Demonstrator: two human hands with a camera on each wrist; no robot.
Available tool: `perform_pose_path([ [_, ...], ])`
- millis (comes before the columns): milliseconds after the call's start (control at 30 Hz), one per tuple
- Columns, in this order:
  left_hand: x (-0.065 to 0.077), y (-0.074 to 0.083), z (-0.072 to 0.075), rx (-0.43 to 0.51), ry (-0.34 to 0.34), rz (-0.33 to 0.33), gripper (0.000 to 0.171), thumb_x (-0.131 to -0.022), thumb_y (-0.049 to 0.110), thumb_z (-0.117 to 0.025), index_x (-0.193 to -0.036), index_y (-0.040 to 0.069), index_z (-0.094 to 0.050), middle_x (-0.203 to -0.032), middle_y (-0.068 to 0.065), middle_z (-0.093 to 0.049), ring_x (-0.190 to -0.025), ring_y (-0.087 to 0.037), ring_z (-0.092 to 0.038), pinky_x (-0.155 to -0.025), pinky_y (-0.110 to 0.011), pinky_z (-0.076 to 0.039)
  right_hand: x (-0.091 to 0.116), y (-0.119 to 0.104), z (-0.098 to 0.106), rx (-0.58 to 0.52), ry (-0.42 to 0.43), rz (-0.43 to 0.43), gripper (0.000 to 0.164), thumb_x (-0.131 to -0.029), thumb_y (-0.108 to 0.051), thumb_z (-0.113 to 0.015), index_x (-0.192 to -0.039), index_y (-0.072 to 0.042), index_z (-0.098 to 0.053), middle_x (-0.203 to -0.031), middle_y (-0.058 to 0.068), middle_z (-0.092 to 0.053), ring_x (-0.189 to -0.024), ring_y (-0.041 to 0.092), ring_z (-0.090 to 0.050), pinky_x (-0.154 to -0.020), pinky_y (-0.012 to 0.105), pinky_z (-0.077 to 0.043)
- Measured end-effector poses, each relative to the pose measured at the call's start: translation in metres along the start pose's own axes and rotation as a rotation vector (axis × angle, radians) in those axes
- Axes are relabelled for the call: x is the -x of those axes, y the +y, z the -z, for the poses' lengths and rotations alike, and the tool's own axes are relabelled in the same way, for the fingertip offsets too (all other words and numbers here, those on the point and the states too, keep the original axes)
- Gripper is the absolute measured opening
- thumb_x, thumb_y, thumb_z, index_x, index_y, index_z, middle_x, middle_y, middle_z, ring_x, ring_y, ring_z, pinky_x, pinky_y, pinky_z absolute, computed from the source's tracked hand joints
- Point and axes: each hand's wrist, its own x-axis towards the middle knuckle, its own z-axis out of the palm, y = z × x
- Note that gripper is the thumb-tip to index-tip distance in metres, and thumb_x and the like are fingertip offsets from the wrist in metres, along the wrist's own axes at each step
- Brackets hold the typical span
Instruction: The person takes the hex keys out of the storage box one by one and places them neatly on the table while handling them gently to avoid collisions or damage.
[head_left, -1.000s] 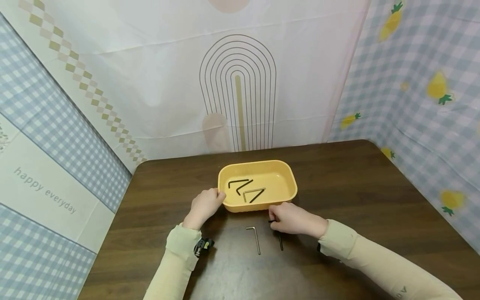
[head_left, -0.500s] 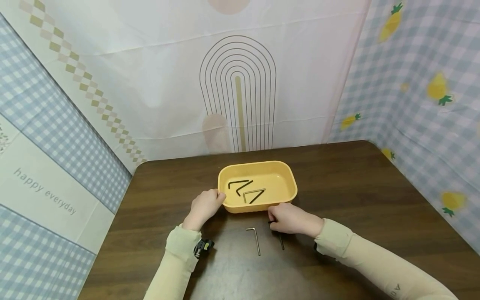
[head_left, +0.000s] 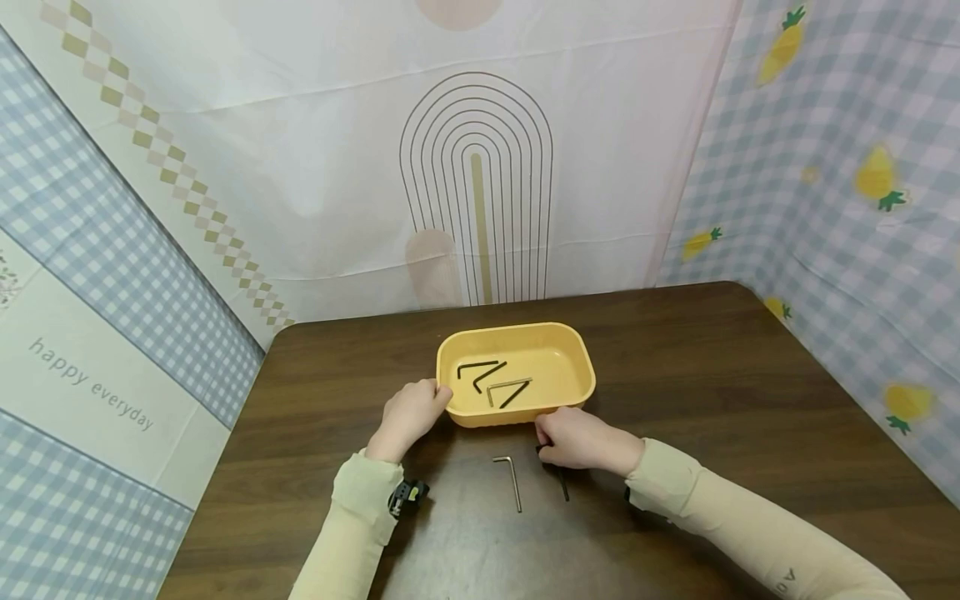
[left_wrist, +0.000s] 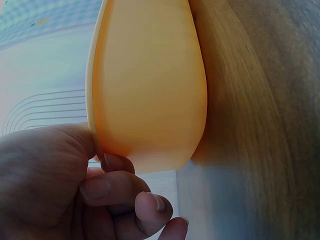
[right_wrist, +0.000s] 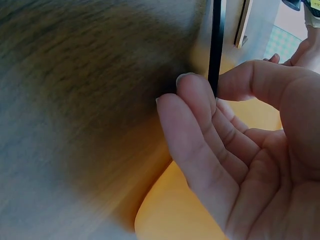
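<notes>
My left hand [head_left: 408,417] pinches the near left rim of a yellow tray [head_left: 577,375]; in the left wrist view thumb and fingers close on the tray's edge [left_wrist: 91,75]. By the tray's front wall, my right hand [head_left: 585,439] pinches a black hex key [head_left: 565,485] between thumb and fingers. The right wrist view shows its dark shaft [right_wrist: 216,45] rising from the fingertips; its bend is partly hidden by the hand. To the left of it, a silver hex key [head_left: 515,485] lies on the table. Inside the tray are several hex keys [head_left: 477,364], black ones and a brass-coloured one.
The brown wooden table [head_left: 337,358] reaches back to a patterned cloth backdrop [head_left: 337,167]. Checked cloth [head_left: 840,208] hangs along the right side. A black wrist camera [head_left: 408,497] sits at the left cuff.
My right forearm has shifted slightly left, while the right hand stays at the black hex key. The left hand and tray hold their place.
</notes>
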Motion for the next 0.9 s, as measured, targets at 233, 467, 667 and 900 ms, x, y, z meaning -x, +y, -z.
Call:
perform_pose_path([
  [233, -0.0001, 0.0003, 0.0004, 0.004, -0.003, -0.004, 0.033, -0.095, 0.030, -0.044, -0.066, 0.014, -0.047, -0.061, -0.001, -0.043, -0.052, -0.018, -0.041, -0.050, -0.032, -0.031, 0.0008, 0.0016, -0.0024, -0.007, 0.015, 0.004, 0.024, -0.083, -0.009, -0.071, -0.070, -0.017, -0.051, -0.062, -0.006, -0.047, -0.054, 0.009, -0.043, -0.054, 0.026, -0.036],
  [467, 0.0000, -0.0002, 0.0008, -0.002, -0.002, 0.001, 0.033, -0.096, 0.031, -0.043, -0.067, 0.014, -0.048, -0.062, -0.002, -0.044, -0.053, -0.019, -0.042, -0.050, -0.033, -0.032, 0.0010, 0.0019, -0.0026, -0.010, 0.009, -0.012, 0.023, -0.083, -0.010, -0.070, -0.071, -0.017, -0.052, -0.062, -0.006, -0.048, -0.053, 0.009, -0.044, -0.053, 0.026, -0.036],
  [667, 0.0009, -0.0002, 0.0008, 0.000, -0.007, 0.005, 0.033, -0.095, 0.030, -0.043, -0.067, 0.014, -0.048, -0.062, -0.002, -0.044, -0.053, -0.019, -0.042, -0.050, -0.032, -0.032, 0.0039, -0.0016, -0.0013, -0.010, 0.005, -0.013, 0.024, -0.083, -0.010, -0.071, -0.071, -0.017, -0.051, -0.061, -0.007, -0.047, -0.053, 0.008, -0.043, -0.053, 0.025, -0.036],
  [900, 0.0007, 0.0004, 0.0008, 0.002, -0.011, 0.006, 0.032, -0.095, 0.030, -0.043, -0.068, 0.014, -0.049, -0.062, -0.002, -0.045, -0.054, -0.019, -0.043, -0.051, -0.032, -0.032, 0.0047, -0.0031, -0.0001, -0.008, -0.012, -0.035, 0.023, -0.085, -0.011, -0.070, -0.072, -0.016, -0.051, -0.062, -0.006, -0.048, -0.053, 0.009, -0.044, -0.054, 0.026, -0.036],
])
